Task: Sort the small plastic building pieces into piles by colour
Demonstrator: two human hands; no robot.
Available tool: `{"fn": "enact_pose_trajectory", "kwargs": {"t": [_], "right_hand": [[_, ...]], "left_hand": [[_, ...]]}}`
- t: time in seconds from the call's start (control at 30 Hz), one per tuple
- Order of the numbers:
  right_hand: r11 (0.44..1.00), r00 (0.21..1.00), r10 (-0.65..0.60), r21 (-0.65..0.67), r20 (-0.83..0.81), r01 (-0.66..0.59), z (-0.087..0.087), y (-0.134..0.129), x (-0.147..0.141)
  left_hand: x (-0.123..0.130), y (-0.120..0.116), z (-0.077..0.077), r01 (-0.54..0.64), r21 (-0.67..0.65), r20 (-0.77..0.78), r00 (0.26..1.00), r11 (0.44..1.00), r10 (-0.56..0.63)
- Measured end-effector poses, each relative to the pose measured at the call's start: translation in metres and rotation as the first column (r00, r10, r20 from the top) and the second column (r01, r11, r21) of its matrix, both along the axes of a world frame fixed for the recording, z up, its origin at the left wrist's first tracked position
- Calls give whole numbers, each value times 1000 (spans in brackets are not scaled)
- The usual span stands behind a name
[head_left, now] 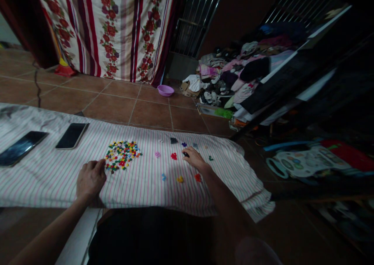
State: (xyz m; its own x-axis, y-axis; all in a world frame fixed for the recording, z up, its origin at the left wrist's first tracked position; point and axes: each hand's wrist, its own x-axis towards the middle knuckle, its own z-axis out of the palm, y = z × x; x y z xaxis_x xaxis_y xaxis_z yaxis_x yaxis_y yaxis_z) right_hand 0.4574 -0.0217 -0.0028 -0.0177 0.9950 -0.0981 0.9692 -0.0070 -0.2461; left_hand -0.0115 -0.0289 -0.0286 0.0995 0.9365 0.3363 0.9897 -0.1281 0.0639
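A heap of small multicoloured beads (pixel 121 155) lies on a striped cloth (pixel 140 191). At its left edge is my left hand (pixel 91 178), fingers curled and tips down by the beads; whatever they hold is hidden. My right hand (pixel 195 157) reaches among small single-colour groups, its thumb and fingertips closed around a small black bead (pixel 186 154). Around it lie red beads (pixel 173 156), dark grey beads (pixel 173 140), blue beads (pixel 184 144), pink beads (pixel 157 154), yellow beads (pixel 180 179), orange beads (pixel 198 177), light blue beads (pixel 163 177) and green beads (pixel 210 158).
Two phones, one dark phone (pixel 22 148) and one light-edged phone (pixel 72 136), rest on the cloth at the left. Beyond, a purple basin (pixel 165 90) stands on the tiled floor (pixel 113 101) near a floral curtain (pixel 111 31). Clothes (pixel 233 70) are heaped at the right.
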Motion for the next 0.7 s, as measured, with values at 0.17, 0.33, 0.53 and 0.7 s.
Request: {"fn": "enact_pose_trajectory", "kwargs": {"t": [0.17, 0.33, 0.53, 0.7], "right_hand": [[998, 996, -50, 39, -69, 52, -5, -2, 4], [996, 993, -83, -32, -86, 81, 2, -8, 6], [998, 996, -42, -54, -73, 38, 2, -8, 8], [992, 991, -120, -38, -62, 118, 0, -5, 4]], "left_hand": [[0, 0, 1, -2, -6, -16, 1000, 1000, 2], [-1, 0, 0, 2, -13, -21, 1000, 1000, -3], [0, -1, 1, 1, -15, -21, 1000, 1000, -2], [2, -3, 7, -15, -44, -8, 1000, 999, 14]]}}
